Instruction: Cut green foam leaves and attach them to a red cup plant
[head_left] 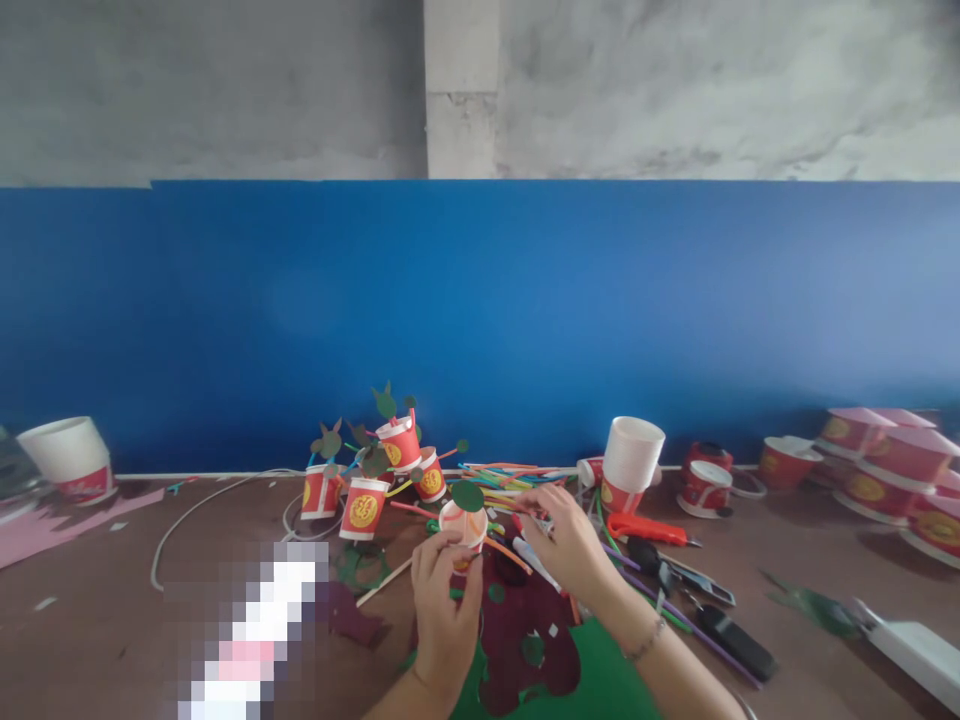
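My left hand (pixel 444 600) is closed round the lower side of a small paper cup (pixel 474 528). The cup stands upright, with a round dark green paper piece (pixel 468 496) at its top. To its right, my right hand (pixel 564 540) hovers over a heap of coloured straws (pixel 510 478), its bent fingers pointing left and thumb apart. No object shows between those fingers. A white tube (pixel 534 560) lies beneath my right hand. Under both hands lie a dark maroon sheet with cut-outs (pixel 525 640) and a green sheet (pixel 611 665).
Several red-and-white cups with green paper pieces (pixel 364 510) stand back left. Stacked white cups (pixel 634 452), an orange cutter (pixel 649 530), keys with a black fob (pixel 731 640) and pink-topped cups (pixel 904 455) lie rightward. A blue wall (pixel 480 320) borders the table.
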